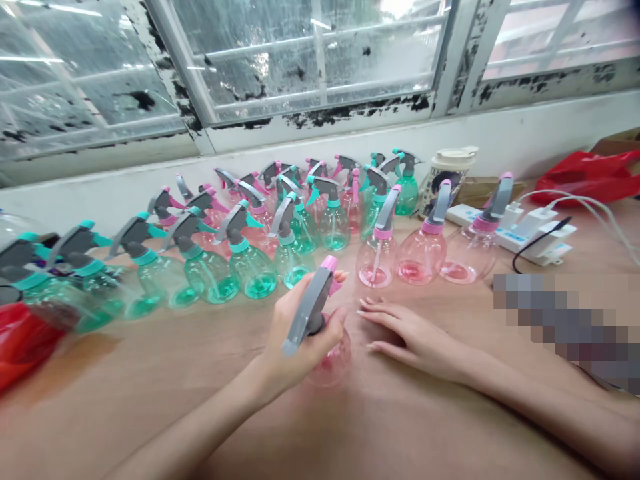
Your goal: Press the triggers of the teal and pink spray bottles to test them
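My left hand [286, 323] is closed around the neck of a pink spray bottle [311, 303] with a grey and pink spray head. The bottle's clear pink body shows beneath my fingers, low over or on the table; I cannot tell whether it touches. My right hand [417, 337] lies open on the wooden table, fingers stretched toward the bottle and holding nothing. Beyond my right hand stand three pink spray bottles, a left one [377, 257], a middle one [423, 257] and a right one [470, 252].
A row of green spray bottles [255, 270] runs leftward, with more pink and green ones behind. At the right are a paper cup [445, 177], a power strip [537, 233] with cables and a red plastic bag [590, 175]. Another red bag [25, 343] lies left.
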The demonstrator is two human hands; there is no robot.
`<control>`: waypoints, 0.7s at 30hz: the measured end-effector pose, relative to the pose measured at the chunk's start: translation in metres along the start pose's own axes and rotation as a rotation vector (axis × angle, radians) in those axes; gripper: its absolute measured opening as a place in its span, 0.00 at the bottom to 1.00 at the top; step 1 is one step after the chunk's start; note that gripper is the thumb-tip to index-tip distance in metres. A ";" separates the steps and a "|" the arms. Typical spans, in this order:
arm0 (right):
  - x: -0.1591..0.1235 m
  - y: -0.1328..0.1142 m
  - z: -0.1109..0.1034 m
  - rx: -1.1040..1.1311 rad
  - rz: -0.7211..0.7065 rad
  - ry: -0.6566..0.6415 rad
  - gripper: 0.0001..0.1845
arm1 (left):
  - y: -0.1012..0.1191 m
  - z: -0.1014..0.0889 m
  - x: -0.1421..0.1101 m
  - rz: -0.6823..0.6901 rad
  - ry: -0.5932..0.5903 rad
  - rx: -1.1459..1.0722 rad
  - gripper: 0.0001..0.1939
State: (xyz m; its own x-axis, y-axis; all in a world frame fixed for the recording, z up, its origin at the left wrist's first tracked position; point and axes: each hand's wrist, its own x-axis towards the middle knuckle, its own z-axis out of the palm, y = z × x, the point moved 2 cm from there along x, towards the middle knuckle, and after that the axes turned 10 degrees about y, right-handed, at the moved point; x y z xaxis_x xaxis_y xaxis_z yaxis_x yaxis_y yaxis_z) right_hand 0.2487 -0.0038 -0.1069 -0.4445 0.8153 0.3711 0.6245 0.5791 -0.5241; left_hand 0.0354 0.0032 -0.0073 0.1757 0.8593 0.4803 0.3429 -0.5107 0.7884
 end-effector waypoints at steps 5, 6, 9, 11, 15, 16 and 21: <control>-0.005 -0.026 0.003 0.122 0.038 0.057 0.37 | -0.006 0.001 -0.002 0.014 0.012 -0.050 0.19; -0.005 -0.034 0.004 0.138 0.045 0.084 0.40 | -0.006 0.001 -0.002 0.032 0.022 -0.054 0.17; 0.002 -0.060 0.009 0.178 0.044 0.194 0.47 | -0.008 0.001 -0.003 0.065 0.035 -0.057 0.15; 0.011 -0.076 0.012 0.222 0.015 0.261 0.46 | -0.009 0.002 -0.003 0.080 0.036 -0.051 0.15; 0.028 -0.096 0.016 0.256 -0.045 0.335 0.39 | -0.009 0.004 -0.001 0.107 0.029 -0.082 0.21; 0.030 -0.098 0.017 0.244 -0.043 0.343 0.37 | -0.008 0.004 0.000 0.102 0.014 -0.091 0.22; 0.029 -0.094 0.020 0.125 -0.004 0.362 0.29 | -0.010 0.001 0.002 0.113 -0.050 -0.070 0.28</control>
State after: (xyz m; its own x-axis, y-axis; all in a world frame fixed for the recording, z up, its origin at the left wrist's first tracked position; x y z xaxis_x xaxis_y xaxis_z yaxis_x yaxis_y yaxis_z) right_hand 0.1641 -0.0343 -0.0618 -0.1771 0.7735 0.6085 0.5303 0.5958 -0.6031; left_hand 0.0333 0.0103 -0.0141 0.2563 0.7953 0.5493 0.2535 -0.6037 0.7558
